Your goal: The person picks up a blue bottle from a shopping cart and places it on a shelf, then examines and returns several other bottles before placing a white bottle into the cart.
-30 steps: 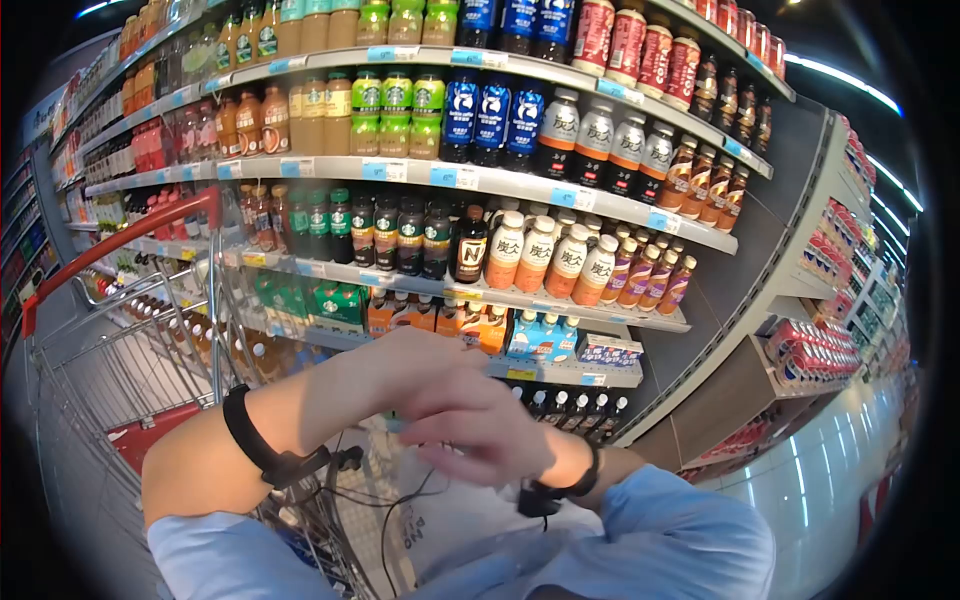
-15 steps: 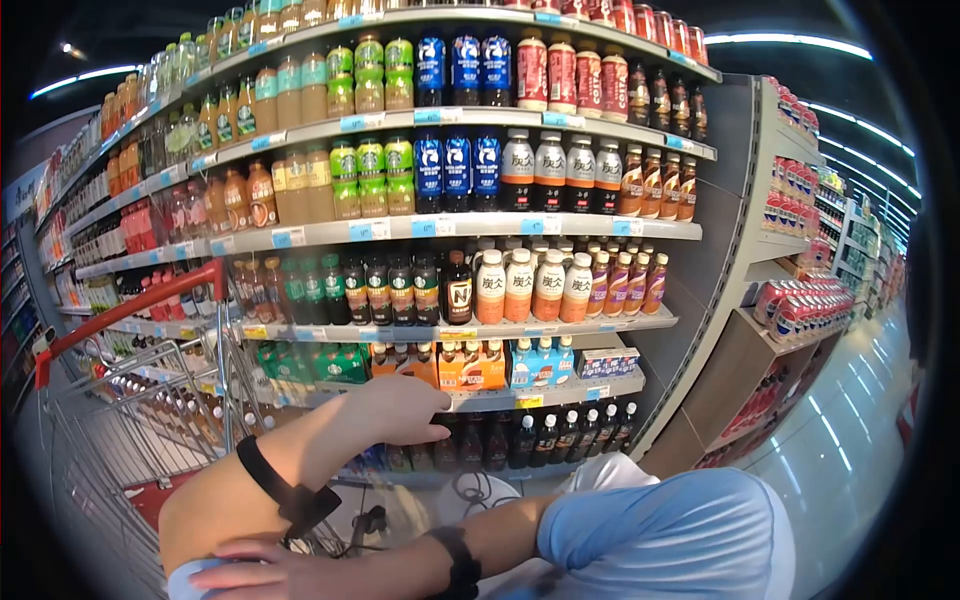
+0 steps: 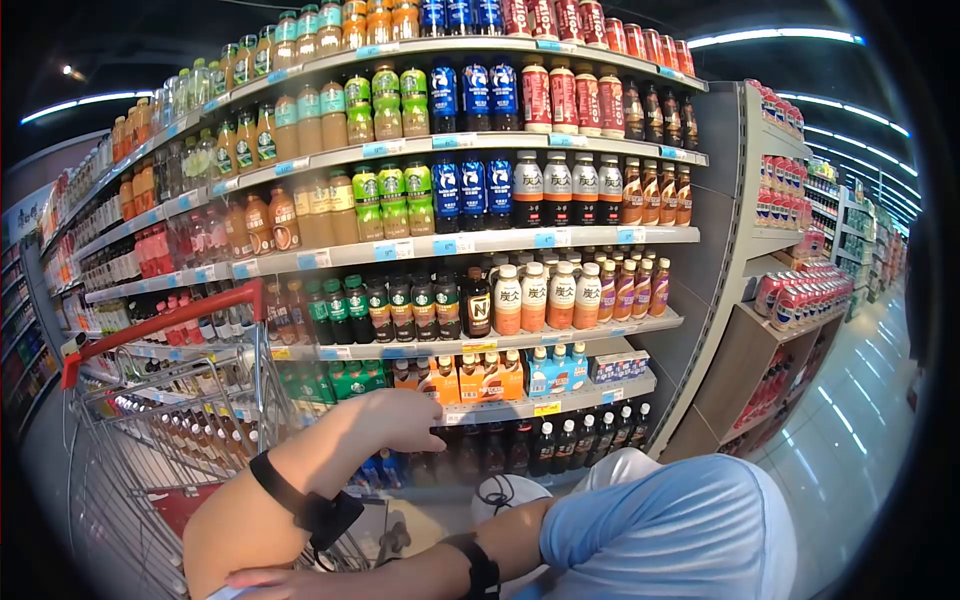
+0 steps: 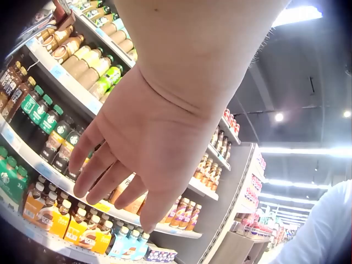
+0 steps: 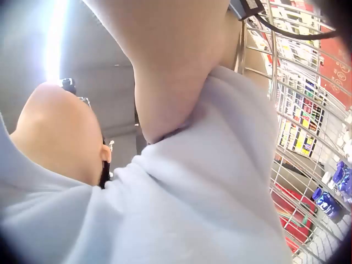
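My left hand (image 3: 405,418) hangs in the air before the lower drink shelves, palm down with nothing held. Seen from the left wrist, the same hand (image 4: 143,148) has its fingers loosely extended and apart, with bottles and cartons behind them. At the bottom of the head view my right hand (image 3: 285,582) lies across the left upper arm by the blue sleeve, partly cut off by the frame edge. The right wrist view shows a bent arm (image 5: 170,60) and pale sleeve cloth (image 5: 203,176), not the right hand's fingers.
A metal shopping cart (image 3: 165,400) with a red handle (image 3: 165,325) stands at the left. Shelves (image 3: 480,245) of bottled drinks curve across the front. A wooden display (image 3: 770,365) with cans and a shiny aisle floor (image 3: 840,400) lie to the right.
The hands have separated from near each other; the right one moved down and left onto the left upper arm. The left hand has dropped slightly, and the head view has shifted.
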Tool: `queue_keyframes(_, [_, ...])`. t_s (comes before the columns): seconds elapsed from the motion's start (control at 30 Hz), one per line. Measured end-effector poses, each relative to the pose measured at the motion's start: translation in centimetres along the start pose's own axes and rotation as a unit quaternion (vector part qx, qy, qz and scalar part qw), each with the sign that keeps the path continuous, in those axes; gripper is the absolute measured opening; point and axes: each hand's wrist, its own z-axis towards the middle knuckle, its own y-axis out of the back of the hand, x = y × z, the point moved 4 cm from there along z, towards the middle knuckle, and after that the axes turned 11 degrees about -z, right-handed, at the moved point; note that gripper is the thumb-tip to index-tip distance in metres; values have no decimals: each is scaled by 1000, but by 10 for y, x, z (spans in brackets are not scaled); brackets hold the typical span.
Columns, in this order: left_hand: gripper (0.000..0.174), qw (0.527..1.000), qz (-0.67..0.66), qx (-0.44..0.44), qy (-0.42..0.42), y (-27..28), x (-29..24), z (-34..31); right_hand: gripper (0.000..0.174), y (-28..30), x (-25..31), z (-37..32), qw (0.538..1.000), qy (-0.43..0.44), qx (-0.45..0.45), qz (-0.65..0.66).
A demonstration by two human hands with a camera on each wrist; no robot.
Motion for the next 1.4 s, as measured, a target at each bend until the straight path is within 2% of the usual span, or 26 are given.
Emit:
queue_keyframes(0.03, [59,1000,11,-9,-26,1,4,0,40,0,-1,2,1000,-2,1,-10])
queue_keyframes(0.07, [59,1000,12,-8,-26,3,6,-2,40,2,0,3,1000,-2,0,-12])
queue_keyframes(0.13, [57,999,9,2,32,12,6,-16,43,14,9,3,995,-8,66,-76])
queue_keyframes(0.17, [57,999,9,1,32,17,4,-19,43,26,13,1,995,-8,67,-76])
queue_keyframes(0.23, [54,992,-7,64,111,19,6,-24,44,65,17,-8,982,-34,169,-78])
queue_keyframes(0.27, [54,992,-10,63,111,20,5,-25,47,90,16,-13,971,-47,219,-78])
queue_keyframes(0.3, [51,998,19,-33,47,24,-1,-25,51,113,12,-17,958,-59,269,-77])
queue_keyframes(0.33, [48,990,47,-129,-16,29,-7,-27,51,140,5,-19,958,-59,270,-75])
queue_keyframes(0.37, [48,990,46,-129,-16,27,-6,-25,39,176,-8,-18,968,-61,200,-142])
queue_keyframes(0.4, [41,931,29,-314,-186,40,-18,-31,28,214,-20,-14,968,-60,130,-208])
queue_keyframes(0.47, [32,981,21,-188,-47,51,-42,-43,18,285,-28,17,907,-167,94,-374])
queue_keyframes(0.5, [32,980,21,-192,-46,51,-43,-40,14,322,-46,21,886,-173,56,-426])
queue_keyframes(0.53, [33,950,6,-279,-141,51,-50,-42,14,359,-58,29,786,-258,17,-561])
queue_keyframes(0.57, [34,903,-9,-360,-233,50,-56,-45,16,404,-78,33,752,-295,-29,-588])
queue_keyframes(0.6, [35,902,-41,-339,-264,49,-61,-44,18,452,-102,30,721,-273,-71,-633])
queue_keyframes(0.63, [35,901,-41,-341,-264,48,-64,-43,20,492,-120,31,686,-298,-82,-659])
queue_keyframes(0.67, [34,901,-40,-316,-294,46,-68,-42,22,532,-144,28,689,-292,-62,-661])
queue_keyframes(0.73, [34,896,-45,-288,-335,44,-71,-39,31,576,-170,33,669,-271,-4,-692])
queue_keyframes(0.83, [35,904,-55,-272,-324,48,-68,-31,37,608,-198,48,632,-275,52,-723])
queue_keyframes(0.9, [36,901,-57,-280,-326,51,-67,-27,40,623,-217,52,583,-313,114,-741])
queue_keyframes(0.97, [37,899,-55,-286,-327,55,-66,-25,43,633,-231,49,554,-365,128,-737])
queue_keyframes(1.07, [35,911,-55,-267,-308,65,-68,-20,46,637,-242,45,532,-417,131,-725])
queue_keyframes(1.17, [36,922,-38,-239,-303,69,-70,-14,49,639,-245,45,543,-444,122,-703])
queue_keyframes(1.3, [39,921,-13,-238,-308,67,-65,0,52,647,-251,41,533,-521,107,-658])
queue_keyframes(1.33, [41,922,-8,-242,-302,67,-65,3,52,649,-254,40,533,-522,105,-658])
queue_keyframes(1.4, [41,921,-12,-244,-303,67,-65,9,51,649,-261,41,515,-463,152,-705])
